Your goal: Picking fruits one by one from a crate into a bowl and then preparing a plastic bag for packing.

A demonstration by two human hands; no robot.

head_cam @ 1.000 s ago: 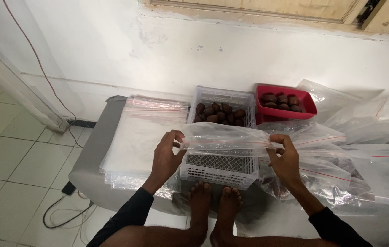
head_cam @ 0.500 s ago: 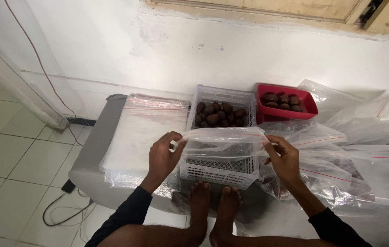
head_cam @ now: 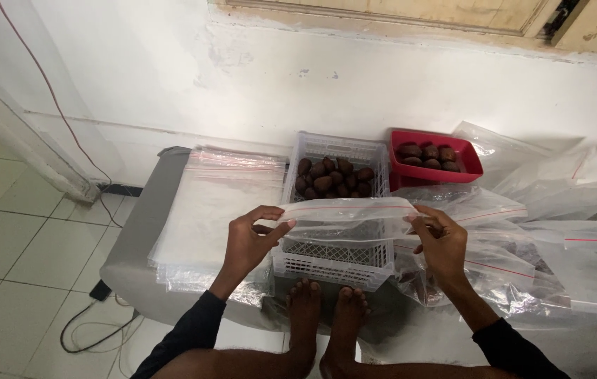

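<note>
Nearest are two bare feet [head_cam: 326, 309] at the table [head_cam: 137, 231] edge. Above them the left hand [head_cam: 249, 242] and right hand [head_cam: 442, 242] hold a clear zip bag [head_cam: 347, 210] stretched level between them, its long axis running left to right. Each hand's fingers pinch one end of the bag's top edge, neither nearer than the other. The bag hangs over a white crate [head_cam: 337, 256] holding brown fruit [head_cam: 333, 175]. Left lies a bag stack [head_cam: 221, 203]; far right, a red tray [head_cam: 435, 158].

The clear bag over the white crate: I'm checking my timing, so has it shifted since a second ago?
Yes, slightly. The clear bag held by both hands now sits a little lower against the white crate.
</note>
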